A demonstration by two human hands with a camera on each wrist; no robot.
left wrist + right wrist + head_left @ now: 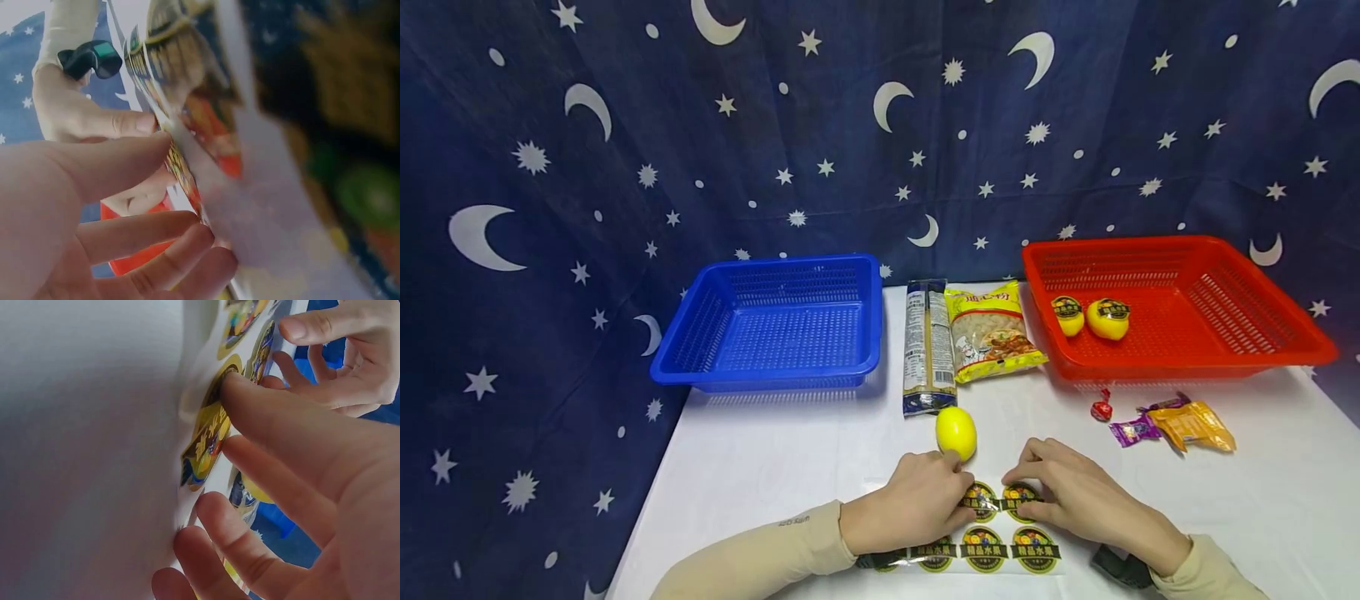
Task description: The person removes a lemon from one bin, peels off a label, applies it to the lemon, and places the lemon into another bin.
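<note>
A clear sheet of round black-and-gold fruit stickers (985, 550) lies flat on the table, under both hands. My left hand (917, 500) rests on its left part, thumb and fingertips touching the surface beside an upper sticker (979, 500). On the other side, my right hand (1075, 492) has its thumb and index finger apart at opposite edges of the neighbouring sticker (211, 440); the thumb presses on it. A yellow lemon (957, 432) sits just beyond the left fingertips. Part of the sheet is hidden beneath the left hand and wrist.
A blue basket (767, 379) stands back left. The red basket (1187, 362) at back right holds two stickered lemons (1107, 320). Between them lie a noodle packet (928, 346) and a yellow food bag (996, 333). Several wrapped candies (1191, 425) lie before the red basket.
</note>
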